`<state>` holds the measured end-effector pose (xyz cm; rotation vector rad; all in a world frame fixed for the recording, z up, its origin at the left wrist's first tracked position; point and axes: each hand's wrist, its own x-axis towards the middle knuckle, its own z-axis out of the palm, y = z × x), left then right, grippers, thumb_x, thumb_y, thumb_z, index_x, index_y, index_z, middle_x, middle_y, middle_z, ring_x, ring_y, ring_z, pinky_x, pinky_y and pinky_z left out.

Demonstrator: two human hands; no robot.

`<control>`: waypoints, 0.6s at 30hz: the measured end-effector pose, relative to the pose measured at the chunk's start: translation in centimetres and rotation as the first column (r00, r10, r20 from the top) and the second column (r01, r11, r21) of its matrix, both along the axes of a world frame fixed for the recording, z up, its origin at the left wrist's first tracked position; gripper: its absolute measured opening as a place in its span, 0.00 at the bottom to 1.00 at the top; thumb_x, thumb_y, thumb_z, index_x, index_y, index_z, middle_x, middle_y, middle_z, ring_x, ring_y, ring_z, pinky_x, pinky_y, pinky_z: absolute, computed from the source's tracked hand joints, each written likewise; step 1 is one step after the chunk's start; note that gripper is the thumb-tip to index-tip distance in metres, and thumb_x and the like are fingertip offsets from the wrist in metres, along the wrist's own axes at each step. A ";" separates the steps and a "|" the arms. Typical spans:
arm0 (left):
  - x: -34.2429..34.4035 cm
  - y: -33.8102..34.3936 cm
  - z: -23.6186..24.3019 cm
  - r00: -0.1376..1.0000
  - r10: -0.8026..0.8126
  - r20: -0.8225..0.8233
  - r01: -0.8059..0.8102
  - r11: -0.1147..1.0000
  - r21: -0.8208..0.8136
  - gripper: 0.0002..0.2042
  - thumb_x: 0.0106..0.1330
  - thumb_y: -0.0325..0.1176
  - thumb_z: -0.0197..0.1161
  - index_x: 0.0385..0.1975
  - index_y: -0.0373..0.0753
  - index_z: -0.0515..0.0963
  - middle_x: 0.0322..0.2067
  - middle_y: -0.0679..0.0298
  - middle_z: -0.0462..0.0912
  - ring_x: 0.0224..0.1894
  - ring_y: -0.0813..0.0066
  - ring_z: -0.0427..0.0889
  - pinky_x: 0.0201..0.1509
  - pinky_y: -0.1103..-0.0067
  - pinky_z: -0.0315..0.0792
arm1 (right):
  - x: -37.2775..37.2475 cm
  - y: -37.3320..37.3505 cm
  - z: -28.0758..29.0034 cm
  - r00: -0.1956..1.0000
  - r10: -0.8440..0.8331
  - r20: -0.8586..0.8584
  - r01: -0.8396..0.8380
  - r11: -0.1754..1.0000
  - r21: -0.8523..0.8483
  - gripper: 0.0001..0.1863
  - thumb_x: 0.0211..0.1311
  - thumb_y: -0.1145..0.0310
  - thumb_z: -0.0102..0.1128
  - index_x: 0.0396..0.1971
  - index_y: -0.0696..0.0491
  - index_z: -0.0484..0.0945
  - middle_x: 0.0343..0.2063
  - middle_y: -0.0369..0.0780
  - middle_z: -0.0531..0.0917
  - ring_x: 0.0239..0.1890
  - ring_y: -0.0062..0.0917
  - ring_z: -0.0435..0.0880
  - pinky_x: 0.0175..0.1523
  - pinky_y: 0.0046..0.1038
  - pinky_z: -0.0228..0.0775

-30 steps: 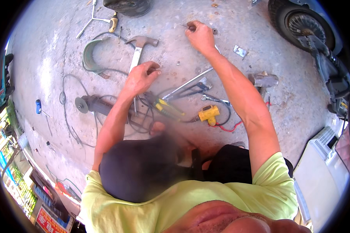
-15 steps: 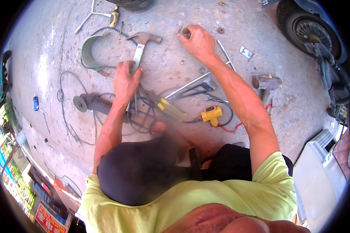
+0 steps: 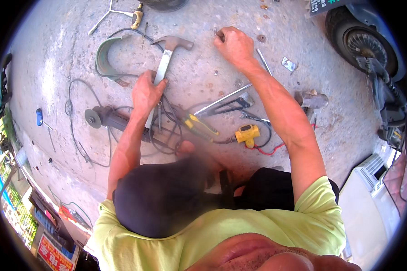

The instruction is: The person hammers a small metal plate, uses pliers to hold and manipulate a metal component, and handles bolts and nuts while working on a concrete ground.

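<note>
My left hand (image 3: 148, 91) is wrapped round the handle of a claw hammer (image 3: 166, 63), whose rusty head (image 3: 176, 43) points away from me. Farther out on the right, my right hand (image 3: 235, 46) is closed low over the concrete floor, thumb and fingers pinched together. What lies in that pinch is mostly hidden. Just beside its fingertips shows a small metal pin-like piece (image 3: 215, 31). Near my left forearm lies an angle grinder (image 3: 113, 120) with its disc, its black cable looping about. Yellow-handled pliers (image 3: 201, 125) rest between my arms.
A curved green metal piece (image 3: 105, 58) lies left of the hammer. Between my arms and to the right are a metal bar (image 3: 224, 99), a yellow connector (image 3: 247, 133) and a sledgehammer head (image 3: 311, 99). A vehicle wheel (image 3: 364, 43) stands far right, above a white panel (image 3: 368, 189).
The view has shifted slightly, moving the far floor things a little right in it. My right hand's fingers look more closed. My left hand stays on the hammer.
</note>
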<state>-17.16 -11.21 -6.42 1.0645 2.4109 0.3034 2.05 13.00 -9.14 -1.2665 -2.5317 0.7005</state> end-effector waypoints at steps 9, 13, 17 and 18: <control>-0.4 0.0 -0.2 0.999 0.016 0.041 -0.016 1.000 -0.003 0.22 0.62 0.47 0.71 0.45 0.34 0.80 0.45 0.45 0.83 0.48 0.44 0.82 0.52 0.58 0.74 | 0.5 0.5 -1.0 0.997 0.040 -0.070 -0.041 0.999 -0.008 0.13 0.62 0.60 0.59 0.40 0.51 0.85 0.41 0.45 0.86 0.45 0.44 0.86 0.51 0.46 0.78; -0.3 -0.1 -0.1 1.000 0.010 0.027 -0.009 1.000 -0.017 0.23 0.62 0.47 0.71 0.46 0.34 0.79 0.46 0.45 0.83 0.48 0.43 0.82 0.52 0.57 0.74 | 0.4 -0.1 -1.5 0.996 0.033 -0.077 -0.024 0.992 0.123 0.09 0.60 0.62 0.67 0.37 0.49 0.88 0.36 0.39 0.88 0.40 0.36 0.88 0.44 0.39 0.80; -0.3 -0.4 -0.5 1.000 -0.012 -0.014 0.012 1.000 -0.004 0.23 0.61 0.47 0.71 0.47 0.34 0.79 0.46 0.45 0.82 0.48 0.43 0.82 0.53 0.57 0.74 | 0.2 -0.3 -2.0 0.995 -0.014 -0.100 0.029 0.989 0.146 0.09 0.59 0.62 0.69 0.37 0.48 0.88 0.35 0.38 0.87 0.40 0.35 0.87 0.44 0.39 0.80; -0.2 -0.4 -0.5 1.000 -0.013 -0.010 0.013 1.000 -0.002 0.23 0.61 0.47 0.71 0.46 0.34 0.79 0.46 0.45 0.82 0.49 0.43 0.82 0.53 0.57 0.74 | 0.1 -0.3 -2.2 0.994 -0.029 -0.104 0.044 0.987 0.152 0.09 0.58 0.62 0.69 0.37 0.48 0.88 0.34 0.37 0.87 0.40 0.35 0.87 0.44 0.39 0.79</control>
